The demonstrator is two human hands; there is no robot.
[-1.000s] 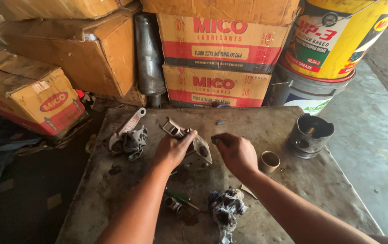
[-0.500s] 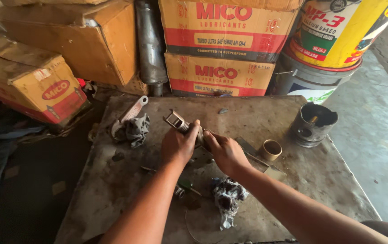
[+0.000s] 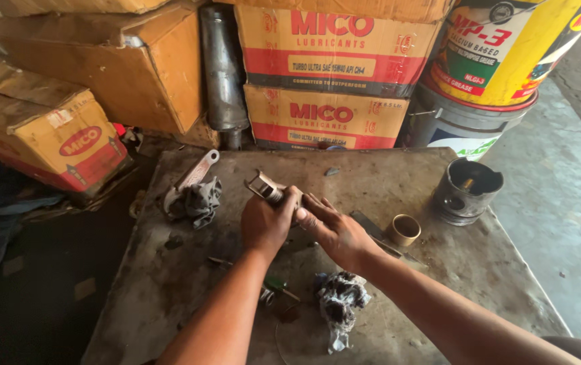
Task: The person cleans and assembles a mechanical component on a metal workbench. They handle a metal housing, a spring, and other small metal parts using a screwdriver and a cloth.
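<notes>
1. Hands are meeting over the middle of the grimy metal bench (image 3: 398, 176): the left hand (image 3: 267, 223) is clenching its grip around a small metal engine part (image 3: 265, 188), whose forked end is sticking out up and to the left, beyond the knuckles
2. The part's long axis is running diagonally, from upper left down toward the right hand (image 3: 334, 230), which is touching the near end with loosely curled fingers, grasping nothing on its own as far as can be seen
3. The left hand is lying nearer the part
4. A piston (image 3: 465, 192) and a brass bushing (image 3: 404, 230) are sitting well to the right; a connecting rod (image 3: 196, 172) is resting on a rag (image 3: 196, 199) to the left; another rag (image 3: 339, 301) is lying near the forearms
</notes>
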